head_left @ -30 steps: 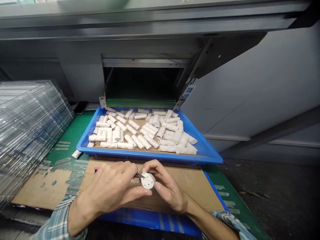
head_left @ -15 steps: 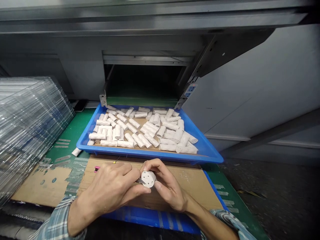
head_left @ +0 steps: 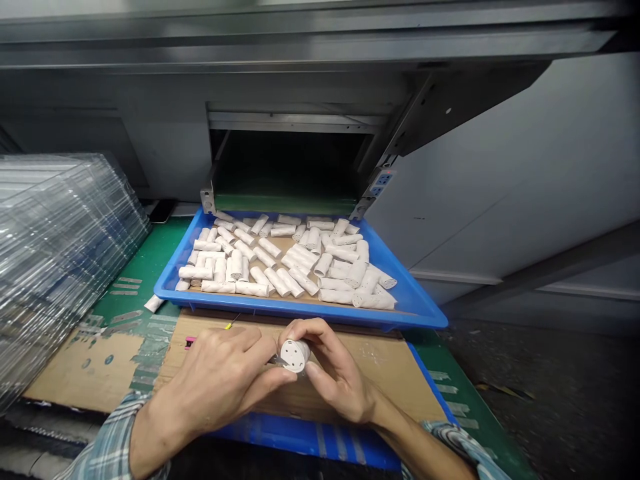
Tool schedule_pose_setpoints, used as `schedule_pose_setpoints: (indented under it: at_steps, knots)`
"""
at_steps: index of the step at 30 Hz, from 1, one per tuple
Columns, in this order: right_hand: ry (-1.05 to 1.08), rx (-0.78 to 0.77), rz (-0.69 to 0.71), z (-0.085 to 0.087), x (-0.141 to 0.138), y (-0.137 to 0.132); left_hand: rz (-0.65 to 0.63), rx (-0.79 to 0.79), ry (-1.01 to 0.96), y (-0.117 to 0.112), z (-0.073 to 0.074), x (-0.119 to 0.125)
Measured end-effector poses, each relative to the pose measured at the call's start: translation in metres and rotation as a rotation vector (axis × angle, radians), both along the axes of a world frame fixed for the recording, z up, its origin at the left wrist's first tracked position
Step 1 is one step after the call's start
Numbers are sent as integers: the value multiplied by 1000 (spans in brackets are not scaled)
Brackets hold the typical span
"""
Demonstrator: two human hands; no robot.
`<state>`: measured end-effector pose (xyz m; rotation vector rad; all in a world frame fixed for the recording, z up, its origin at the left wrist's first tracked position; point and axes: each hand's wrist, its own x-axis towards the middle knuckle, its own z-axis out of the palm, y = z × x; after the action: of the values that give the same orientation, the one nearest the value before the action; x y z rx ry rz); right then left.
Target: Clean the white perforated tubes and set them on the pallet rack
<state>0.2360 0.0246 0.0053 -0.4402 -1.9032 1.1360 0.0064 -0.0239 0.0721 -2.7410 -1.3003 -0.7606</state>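
My right hand is closed around a white cylinder, its round end face with several small dark holes turned up toward me. My left hand is pinched close beside it on the left. Between its thumb and fingers shows the thin grey metal tip of a small tool, reaching to the edge of the end face; most of the tool is hidden in the hand. Just beyond both hands, a blue tray holds many similar white cylinders lying on cardboard.
Cardboard covers the green table under my hands. A pink item and a thin yellow-handled tool lie there. One loose white cylinder rests left of the tray. Stacked clear plastic trays stand left; a conveyor opening lies behind.
The white cylinder has tilted and shifted slightly left in my right hand. My left hand has moved slightly left with it, the metal tip staying at the end face.
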Motion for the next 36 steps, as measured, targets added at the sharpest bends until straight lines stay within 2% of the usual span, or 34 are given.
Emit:
schedule_pose_setpoints:
  at_steps: [5, 11, 19, 36]
  knots:
    - [-59, 91, -59, 7, -1, 1, 73, 35, -63, -2, 0, 0]
    - [-17, 177, -72, 12, -6, 3, 158, 112, -2, -6, 0, 2]
    - [9, 244, -131, 12, -8, 4, 187, 150, 40, -9, -3, 5]
    - [60, 325, -226, 7, -10, 2, 215, 151, -16, -13, -5, 15]
